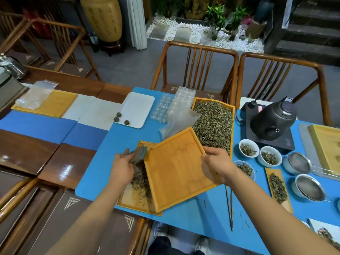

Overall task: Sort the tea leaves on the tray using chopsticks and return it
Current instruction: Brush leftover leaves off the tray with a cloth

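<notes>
R hand (pixel 217 167) pinches empty tray (pixel 176 168) at its edge, tilted over lower tray w/ leaves (pixel 140 183). L hand (pixel 122 167) closed on brush (pixel 137 154). Tray looks stiff, light; leaves brittle.

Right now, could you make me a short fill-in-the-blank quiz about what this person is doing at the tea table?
1. The right hand tilts an empty ____ tray.
2. The left hand holds a ____ at the tray's edge.
3. The chopsticks lie on the ____ mat, untouched.
4. ____ dark tea balls sit on the white tray.

Missing words: wooden; brush; blue; three
</notes>
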